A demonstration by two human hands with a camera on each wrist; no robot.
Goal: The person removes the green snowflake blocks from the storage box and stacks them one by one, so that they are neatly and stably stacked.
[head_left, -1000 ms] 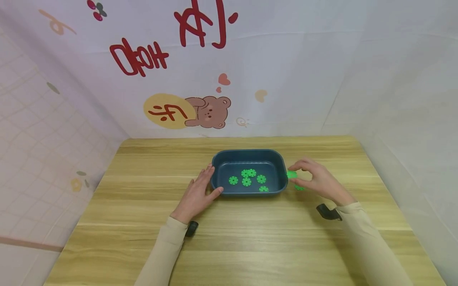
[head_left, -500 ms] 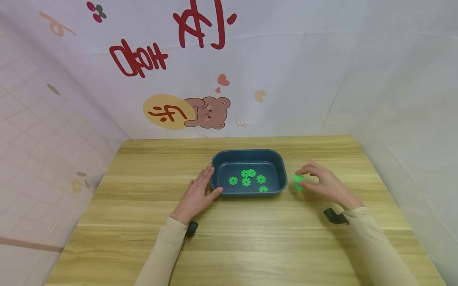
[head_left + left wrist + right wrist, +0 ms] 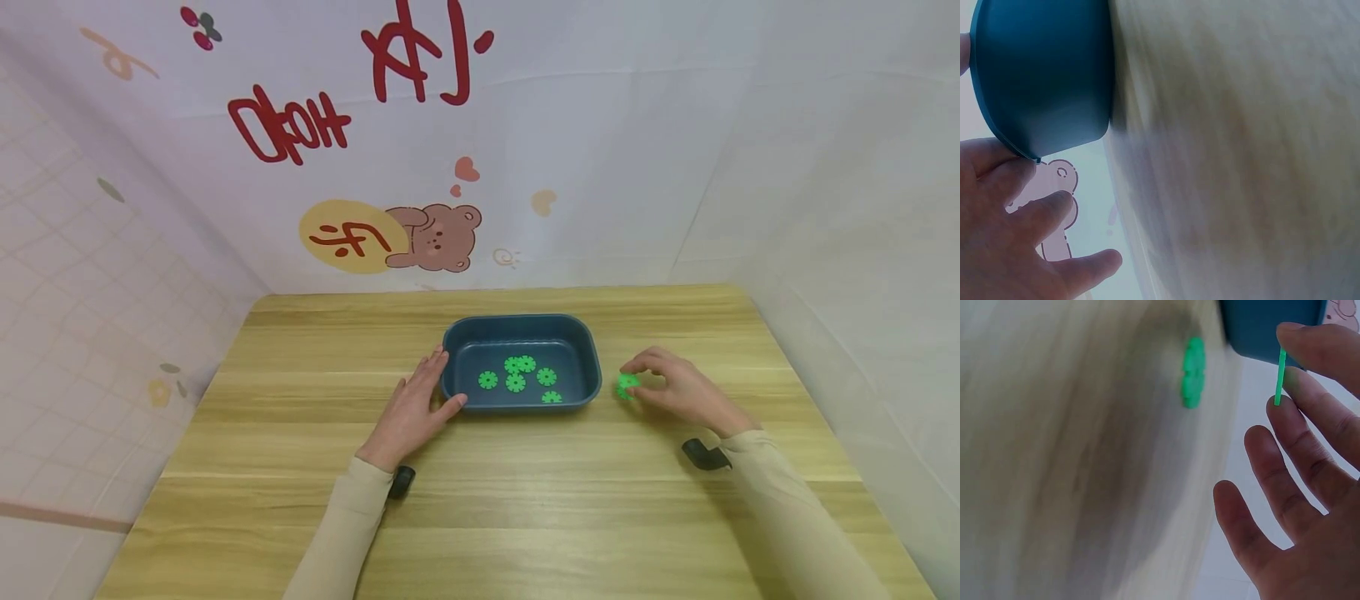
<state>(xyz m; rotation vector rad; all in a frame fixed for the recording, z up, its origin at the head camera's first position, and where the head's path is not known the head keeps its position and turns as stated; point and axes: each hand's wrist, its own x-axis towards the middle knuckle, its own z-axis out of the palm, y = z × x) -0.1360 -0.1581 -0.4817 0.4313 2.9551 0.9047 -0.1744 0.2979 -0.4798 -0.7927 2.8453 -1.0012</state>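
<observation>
A dark blue rectangular bin (image 3: 521, 407) stands on the table with several green notched discs (image 3: 515, 382) inside. My left hand (image 3: 408, 417) rests against the bin's left end, thumb at the front corner, other fingers spread along the rim. Just right of the bin, my right hand (image 3: 682, 392) pinches a green notched disc (image 3: 1280, 378) between thumb and fingertips; the right wrist view shows it edge-on. Another green disc (image 3: 1194, 372) lies on the table below that hand, and the held disc overlaps it in the head view.
The wood-grain table (image 3: 480, 517) runs back to a white wall cloth (image 3: 615, 167) printed with a bear and red characters. Pale cloth also hangs at the left and right sides. A black wrist camera (image 3: 705, 454) shows under the right wrist.
My right hand has drawn away from the bin's right end with the pinched disc, then dropped slightly over the disc on the table. The left hand and bin have stayed put.
</observation>
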